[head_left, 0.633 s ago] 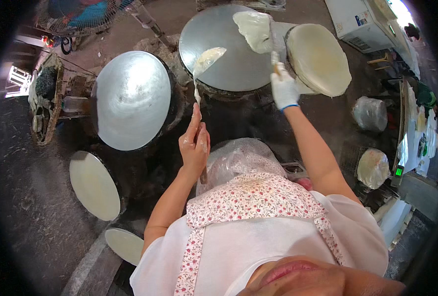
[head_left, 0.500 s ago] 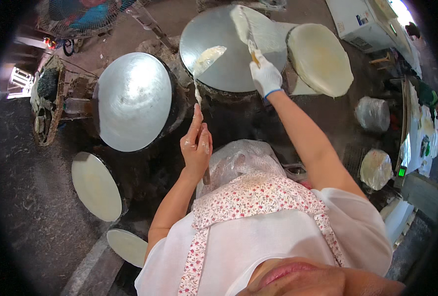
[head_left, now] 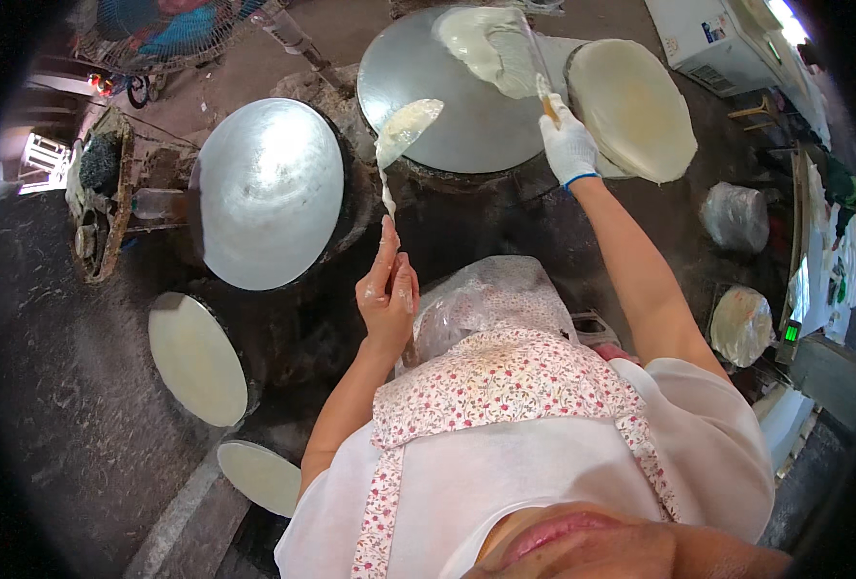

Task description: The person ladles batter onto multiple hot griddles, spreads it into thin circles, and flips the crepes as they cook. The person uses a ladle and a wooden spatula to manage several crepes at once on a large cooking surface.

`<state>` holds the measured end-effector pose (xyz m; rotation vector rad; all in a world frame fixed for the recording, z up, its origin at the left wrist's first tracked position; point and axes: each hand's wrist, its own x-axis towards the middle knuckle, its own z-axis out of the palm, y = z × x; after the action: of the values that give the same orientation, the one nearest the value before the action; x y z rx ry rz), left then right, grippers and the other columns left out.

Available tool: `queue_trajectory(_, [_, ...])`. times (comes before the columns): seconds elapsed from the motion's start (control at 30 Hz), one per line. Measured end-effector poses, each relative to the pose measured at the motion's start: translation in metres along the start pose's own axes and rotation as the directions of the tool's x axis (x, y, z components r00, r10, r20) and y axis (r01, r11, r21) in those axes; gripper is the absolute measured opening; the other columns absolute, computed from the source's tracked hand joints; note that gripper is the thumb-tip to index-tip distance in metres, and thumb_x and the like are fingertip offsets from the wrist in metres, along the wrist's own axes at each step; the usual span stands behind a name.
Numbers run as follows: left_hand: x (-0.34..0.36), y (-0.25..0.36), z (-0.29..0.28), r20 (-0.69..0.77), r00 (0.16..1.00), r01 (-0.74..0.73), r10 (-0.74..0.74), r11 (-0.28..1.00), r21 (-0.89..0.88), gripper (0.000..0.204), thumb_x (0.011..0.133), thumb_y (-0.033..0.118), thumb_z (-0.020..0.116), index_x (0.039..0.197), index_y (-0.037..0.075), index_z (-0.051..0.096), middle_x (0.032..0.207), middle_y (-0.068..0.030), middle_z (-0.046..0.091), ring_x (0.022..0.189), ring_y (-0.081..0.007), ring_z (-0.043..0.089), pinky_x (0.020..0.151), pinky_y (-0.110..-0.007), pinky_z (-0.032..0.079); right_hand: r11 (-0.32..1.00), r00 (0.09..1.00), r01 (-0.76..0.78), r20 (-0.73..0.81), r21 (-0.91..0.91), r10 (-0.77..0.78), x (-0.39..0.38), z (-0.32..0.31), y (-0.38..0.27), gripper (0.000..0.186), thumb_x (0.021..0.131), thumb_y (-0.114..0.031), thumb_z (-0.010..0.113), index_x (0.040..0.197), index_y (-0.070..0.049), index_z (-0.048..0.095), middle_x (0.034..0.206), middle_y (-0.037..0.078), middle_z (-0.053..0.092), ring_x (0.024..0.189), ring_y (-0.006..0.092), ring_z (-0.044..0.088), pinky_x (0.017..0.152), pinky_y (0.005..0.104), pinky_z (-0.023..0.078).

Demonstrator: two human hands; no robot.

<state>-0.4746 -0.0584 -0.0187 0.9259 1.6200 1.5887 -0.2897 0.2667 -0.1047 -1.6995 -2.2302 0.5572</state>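
- Right hand (head_left: 569, 145): in a white glove, fingers wrapped around the handle of a thin stick (head_left: 536, 60) that runs up and away over the far griddle (head_left: 452, 106).
- Batter sheet (head_left: 490, 43): pale cream, thin, irregular in outline, glossy; lies on the far part of the far griddle, under the tip end of the stick. Whether the stick touches it cannot be told.
- Far griddle: round, grey metal, slightly domed, mostly bare apart from the batter sheet.
- Left hand (head_left: 387, 289): bare, dusted with white; fingers straight and pressed together, pinching the lower end of a long-handled scraper (head_left: 404, 135) whose flat oval blade is coated in pale batter and rests over the near left edge of the far griddle.
- Second griddle (head_left: 269, 188): to the left, round, shiny grey, nothing on it.
- Stack of finished sheets (head_left: 632, 106): round, off-white, just right of the far griddle, near the right hand.
- Two pale round discs (head_left: 196, 357) lie on the dark floor at near left.
- Clear plastic-covered bowl (head_left: 490, 304) sits just right of the left hand, close to the floral apron (head_left: 505, 381).
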Motion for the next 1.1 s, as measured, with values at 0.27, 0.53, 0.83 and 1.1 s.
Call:
queue_trajectory(0.27, [0.003, 0.01, 0.02, -0.046, 0.999, 0.023, -0.023, 1.0, 0.011, 0.057, 0.106, -0.003, 0.047, 0.162, 0.007, 0.039, 0.069, 0.0036, 0.049, 0.049, -0.0031, 0.038, 0.042, -0.02, 0.033, 0.989, 0.987, 0.149, 0.065, 0.01, -0.149, 0.004, -0.007, -0.042, 0.051, 0.102, -0.041, 0.051, 0.15, -0.024, 0.054, 0.094, 0.021, 0.074, 0.09, 0.0392, 0.073, 0.084, 0.0503, 0.055])
queue_trajectory(0.53, [-0.006, 0.007, 0.045, -0.129, 0.992, 0.022, -0.012, 0.997, 0.077, 0.056, 0.106, -0.005, 0.045, 0.161, 0.007, 0.041, 0.065, 0.0024, 0.049, 0.047, -0.0031, 0.04, 0.042, -0.021, 0.033, 0.963, 0.947, 0.264, 0.203, -0.05, -0.249, 0.013, 0.006, -0.048, 0.05, 0.103, -0.036, 0.047, 0.152, -0.029, 0.048, 0.083, 0.02, 0.072, 0.078, 0.0436, 0.071, 0.074, 0.0572, 0.053])
queue_trajectory(0.83, [-0.011, 0.014, 0.08, -0.218, 0.975, 0.073, -0.046, 0.99, 0.119, 0.057, 0.104, -0.006, 0.047, 0.16, 0.003, 0.04, 0.069, 0.0015, 0.052, 0.049, -0.0033, 0.041, 0.043, -0.02, 0.035, 0.939, 0.907, 0.341, 0.276, -0.04, -0.318, 0.03, 0.001, -0.042, 0.05, 0.1, -0.037, 0.055, 0.149, -0.027, 0.054, 0.083, 0.02, 0.071, 0.079, 0.0402, 0.071, 0.075, 0.0525, 0.054])
queue_trajectory(1.1, [-0.023, 0.013, 0.107, -0.341, 0.94, 0.092, -0.028, 0.981, 0.173, 0.055, 0.108, 0.003, 0.047, 0.161, 0.003, 0.037, 0.067, 0.0005, 0.052, 0.048, -0.0035, 0.043, 0.043, -0.02, 0.036, 0.88, 0.854, 0.474, 0.234, 0.023, -0.465, 0.044, -0.033, -0.035, 0.044, 0.102, -0.032, 0.049, 0.145, -0.029, 0.056, 0.083, 0.018, 0.074, 0.073, 0.0369, 0.073, 0.068, 0.0537, 0.055])
